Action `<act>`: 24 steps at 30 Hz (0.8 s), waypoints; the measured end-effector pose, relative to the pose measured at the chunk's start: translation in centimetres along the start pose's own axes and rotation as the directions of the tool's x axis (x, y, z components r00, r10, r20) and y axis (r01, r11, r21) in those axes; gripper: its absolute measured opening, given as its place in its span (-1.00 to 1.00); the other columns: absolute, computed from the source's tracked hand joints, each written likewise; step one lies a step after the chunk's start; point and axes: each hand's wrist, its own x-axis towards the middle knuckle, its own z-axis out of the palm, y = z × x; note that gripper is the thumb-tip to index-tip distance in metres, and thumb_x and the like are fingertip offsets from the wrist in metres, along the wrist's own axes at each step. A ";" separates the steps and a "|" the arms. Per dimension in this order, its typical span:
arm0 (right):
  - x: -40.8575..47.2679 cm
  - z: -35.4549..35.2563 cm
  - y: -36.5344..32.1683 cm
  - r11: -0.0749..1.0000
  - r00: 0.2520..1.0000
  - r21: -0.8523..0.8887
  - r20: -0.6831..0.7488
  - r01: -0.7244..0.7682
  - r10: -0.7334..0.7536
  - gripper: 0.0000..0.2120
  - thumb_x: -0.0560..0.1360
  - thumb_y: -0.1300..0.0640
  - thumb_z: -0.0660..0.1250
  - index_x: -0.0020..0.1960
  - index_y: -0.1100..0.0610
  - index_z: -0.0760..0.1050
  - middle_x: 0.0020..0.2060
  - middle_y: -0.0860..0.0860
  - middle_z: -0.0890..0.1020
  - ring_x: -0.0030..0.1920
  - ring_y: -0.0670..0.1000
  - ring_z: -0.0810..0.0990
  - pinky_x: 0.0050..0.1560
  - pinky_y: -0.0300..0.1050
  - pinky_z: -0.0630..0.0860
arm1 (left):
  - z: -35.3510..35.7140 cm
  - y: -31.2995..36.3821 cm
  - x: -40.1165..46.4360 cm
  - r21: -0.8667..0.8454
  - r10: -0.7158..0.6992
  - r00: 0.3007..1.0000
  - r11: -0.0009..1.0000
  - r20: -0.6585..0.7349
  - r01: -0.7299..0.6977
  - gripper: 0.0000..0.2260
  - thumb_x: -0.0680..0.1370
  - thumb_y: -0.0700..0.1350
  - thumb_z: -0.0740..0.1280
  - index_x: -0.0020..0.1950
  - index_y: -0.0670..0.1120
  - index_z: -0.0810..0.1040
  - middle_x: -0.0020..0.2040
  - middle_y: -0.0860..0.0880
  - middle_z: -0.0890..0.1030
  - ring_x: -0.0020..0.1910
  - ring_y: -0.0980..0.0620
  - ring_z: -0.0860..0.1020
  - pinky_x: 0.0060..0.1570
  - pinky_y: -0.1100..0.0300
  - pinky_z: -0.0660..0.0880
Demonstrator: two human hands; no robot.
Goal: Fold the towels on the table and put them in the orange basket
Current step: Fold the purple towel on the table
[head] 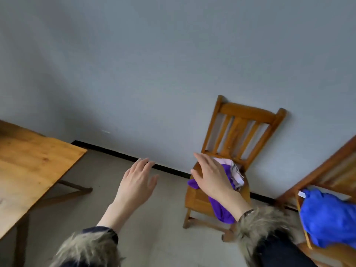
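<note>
Nearest the lens, at 6 o'clock: two fur-trimmed cuffs (258, 220). Left hand (137, 185) raised in open air near centre, fingers straight and slightly spread, holding nothing. Right hand (211, 175) at 3 o'clock of the left, extended over the wooden chair (234, 143), fingers straight and close together, palm down; contact with the cloth beneath cannot be told. On the chair seat: a purple towel (219, 209) trailing over the front edge, with a pale pink patterned cloth (234, 171) bunched at 1 o'clock of it. At 4 o'clock, against the frame edge: a blue towel (329, 216) heaped in an orange basket (303, 226). Table (28, 164) at 9 o'clock, bare where visible. Handling, judged: soft, light, limp fabric, no fragility, liable to slide off the seat. Recommended hold: pinch at two adjacent corners, lift clear, carry to the table for folding.
</note>
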 end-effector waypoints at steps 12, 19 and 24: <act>3.0 1.4 20.1 0.923 0.924 0.034 0.046 -0.382 0.381 -0.50 0.57 -0.02 0.16 0.47 0.05 0.18 0.40 0.01 0.35 0.38 0.06 0.31 0.33 0.03 0.31 | 15.8 10.8 12.6 -0.119 0.184 0.917 0.981 0.354 -0.151 -0.60 0.60 0.01 0.19 0.42 -0.07 0.33 0.40 -0.03 0.36 0.41 -0.01 0.28 0.32 0.12 0.26; 9.9 4.4 28.5 0.873 0.858 0.020 0.196 -0.488 0.475 -0.51 0.57 -0.01 0.18 0.46 0.07 0.21 0.38 0.04 0.38 0.35 0.09 0.35 0.32 0.01 0.32 | 24.8 12.2 20.8 -0.102 0.133 0.797 0.991 0.589 -0.090 -0.63 0.62 0.04 0.13 0.40 -0.02 0.33 0.37 -0.01 0.39 0.36 -0.01 0.33 0.30 0.10 0.32; 13.1 7.5 33.5 0.861 0.831 -0.011 0.258 -0.508 0.493 -0.52 0.58 0.00 0.17 0.46 0.08 0.20 0.37 0.06 0.39 0.34 0.11 0.37 0.30 0.05 0.35 | 31.1 11.9 23.9 -0.075 0.097 0.732 0.995 0.675 -0.063 -0.66 0.60 -0.05 0.16 0.36 -0.06 0.37 0.32 -0.07 0.42 0.31 -0.07 0.37 0.25 0.06 0.37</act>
